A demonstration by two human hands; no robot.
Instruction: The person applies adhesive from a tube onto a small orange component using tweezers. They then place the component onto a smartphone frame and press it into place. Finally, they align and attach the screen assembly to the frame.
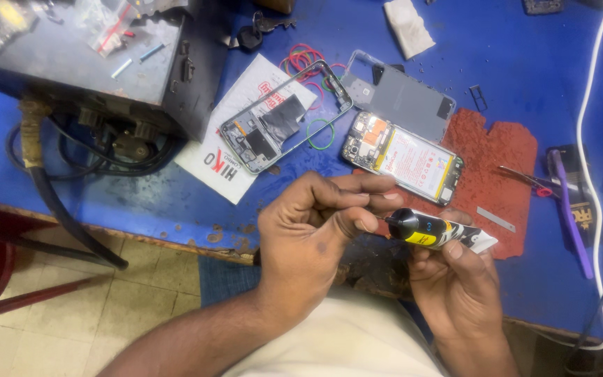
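One blue worktable [525, 70] fills the view, tiled floor at seven o'clock. A grey machine box [99, 63] sits at ten o'clock, an opened phone [403, 157] at centre. The right hand [455, 279] grips a black glue tube [437, 232]; left hand [315, 230] fingers pinch its tip.

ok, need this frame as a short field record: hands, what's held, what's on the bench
left hand: fingers pinched at the black nozzle end of the glue tube
right hand: grips the tube body from below
tube: black with yellow label, lying roughly level above the bench edge
opened phone: battery exposed, partly on the red mat
phone frame: on white paper, left of the phone
back cover: behind the phone
bench: blue top
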